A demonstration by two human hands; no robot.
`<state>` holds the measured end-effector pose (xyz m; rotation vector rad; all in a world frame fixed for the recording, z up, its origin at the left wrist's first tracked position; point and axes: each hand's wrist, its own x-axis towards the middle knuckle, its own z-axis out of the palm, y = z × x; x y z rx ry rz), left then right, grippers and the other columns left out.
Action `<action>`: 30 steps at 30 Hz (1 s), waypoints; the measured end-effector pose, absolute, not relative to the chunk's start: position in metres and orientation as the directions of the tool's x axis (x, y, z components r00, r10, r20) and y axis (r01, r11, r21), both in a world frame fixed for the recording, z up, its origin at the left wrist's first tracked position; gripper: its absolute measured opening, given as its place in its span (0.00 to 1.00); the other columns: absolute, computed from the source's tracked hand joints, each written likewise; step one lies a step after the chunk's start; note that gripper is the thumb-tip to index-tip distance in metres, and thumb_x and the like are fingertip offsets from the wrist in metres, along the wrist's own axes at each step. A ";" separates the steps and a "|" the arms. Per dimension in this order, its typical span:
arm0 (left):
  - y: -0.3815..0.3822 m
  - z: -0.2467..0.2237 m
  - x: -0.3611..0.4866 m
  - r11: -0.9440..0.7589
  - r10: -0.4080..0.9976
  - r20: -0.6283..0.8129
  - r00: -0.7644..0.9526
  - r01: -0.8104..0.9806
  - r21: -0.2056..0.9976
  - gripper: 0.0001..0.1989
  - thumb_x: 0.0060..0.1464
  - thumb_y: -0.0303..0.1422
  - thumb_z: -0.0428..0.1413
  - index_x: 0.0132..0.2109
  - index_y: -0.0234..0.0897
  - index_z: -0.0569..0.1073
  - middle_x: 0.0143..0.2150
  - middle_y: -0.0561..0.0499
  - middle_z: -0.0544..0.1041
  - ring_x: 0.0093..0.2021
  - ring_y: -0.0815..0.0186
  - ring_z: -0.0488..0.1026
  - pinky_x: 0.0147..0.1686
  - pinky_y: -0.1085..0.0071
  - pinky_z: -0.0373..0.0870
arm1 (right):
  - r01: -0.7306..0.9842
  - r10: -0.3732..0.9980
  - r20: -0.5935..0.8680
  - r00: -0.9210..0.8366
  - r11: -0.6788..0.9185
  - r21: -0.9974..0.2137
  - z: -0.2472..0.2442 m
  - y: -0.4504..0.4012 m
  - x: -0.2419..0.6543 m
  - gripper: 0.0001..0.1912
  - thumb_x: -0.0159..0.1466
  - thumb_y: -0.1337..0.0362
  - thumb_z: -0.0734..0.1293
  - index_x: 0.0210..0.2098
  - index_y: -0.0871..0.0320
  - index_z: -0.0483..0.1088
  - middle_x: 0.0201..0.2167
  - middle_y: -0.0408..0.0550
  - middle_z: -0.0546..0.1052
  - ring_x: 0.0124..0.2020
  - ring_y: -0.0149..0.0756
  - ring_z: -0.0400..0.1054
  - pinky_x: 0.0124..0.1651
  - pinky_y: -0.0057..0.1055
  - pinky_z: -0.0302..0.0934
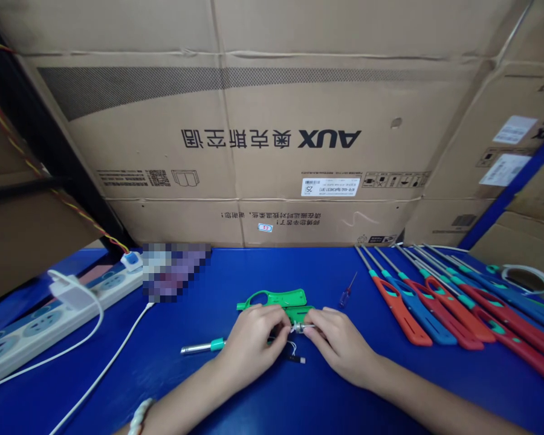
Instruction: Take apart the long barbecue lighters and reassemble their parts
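My left hand (257, 337) is closed in a pinch on a thin white wire or tube, its fingertips almost meeting those of my right hand (343, 345). A small metal valve-like part (299, 327) is pinched in the right fingers. Just beyond both hands lies a green lighter handle shell (283, 298), with a second green shell half (299, 313) partly covered by the fingers. White leads run to a small black igniter-like piece (294, 359) below the hands. A metal lighter nozzle tube (202, 348) with a teal collar rests by my left wrist.
A small purple-handled screwdriver (345, 297) lies beyond my right hand. Several long-nosed lighters (401, 311), red, orange and blue, spread across the right side. At left is a white power strip (40, 326) with a white cable (113, 359). Cardboard (272, 103) walls the back.
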<state>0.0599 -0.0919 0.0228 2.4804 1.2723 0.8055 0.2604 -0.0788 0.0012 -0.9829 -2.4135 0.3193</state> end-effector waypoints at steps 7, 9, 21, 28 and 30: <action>-0.085 0.053 0.046 -0.556 0.831 0.271 0.486 0.749 0.362 0.04 0.53 0.27 0.57 0.37 0.40 0.75 0.33 0.54 0.76 0.27 0.67 0.70 0.30 0.72 0.61 | 0.582 0.703 0.375 -0.604 0.710 -0.395 0.005 -0.077 0.262 0.10 0.70 0.65 0.55 0.36 0.56 0.65 0.31 0.45 0.73 0.32 0.35 0.64 0.38 0.34 0.55; -0.082 0.066 0.034 -0.525 0.850 0.239 0.469 0.789 0.321 0.03 0.52 0.27 0.58 0.34 0.40 0.75 0.33 0.54 0.76 0.29 0.66 0.71 0.30 0.73 0.61 | 0.602 0.706 0.385 -0.594 0.708 -0.369 0.008 -0.078 0.262 0.10 0.70 0.65 0.55 0.37 0.56 0.65 0.33 0.47 0.73 0.34 0.37 0.64 0.42 0.36 0.55; -0.090 0.065 0.004 -0.489 0.867 -0.047 0.495 0.866 0.103 0.09 0.42 0.20 0.59 0.28 0.39 0.73 0.27 0.54 0.77 0.29 0.62 0.74 0.25 0.72 0.54 | 0.420 0.589 0.367 -0.720 0.791 -0.445 0.020 -0.080 0.263 0.07 0.68 0.69 0.57 0.39 0.55 0.65 0.50 0.49 0.73 0.52 0.39 0.63 0.56 0.41 0.54; -0.090 0.063 0.011 -0.554 0.825 -0.077 0.560 0.828 0.080 0.10 0.45 0.17 0.53 0.29 0.37 0.70 0.29 0.51 0.76 0.30 0.61 0.74 0.26 0.72 0.57 | 0.419 0.579 0.353 -0.735 0.797 -0.435 0.028 -0.080 0.265 0.06 0.68 0.70 0.57 0.37 0.55 0.64 0.43 0.48 0.75 0.46 0.38 0.65 0.56 0.44 0.52; -0.090 0.065 0.012 -0.562 0.819 -0.078 0.569 0.822 0.094 0.09 0.47 0.18 0.52 0.30 0.37 0.69 0.30 0.51 0.76 0.30 0.62 0.74 0.26 0.72 0.58 | 0.407 0.569 0.357 -0.740 0.803 -0.436 0.030 -0.079 0.266 0.06 0.68 0.70 0.57 0.37 0.56 0.64 0.42 0.47 0.75 0.45 0.37 0.65 0.56 0.44 0.51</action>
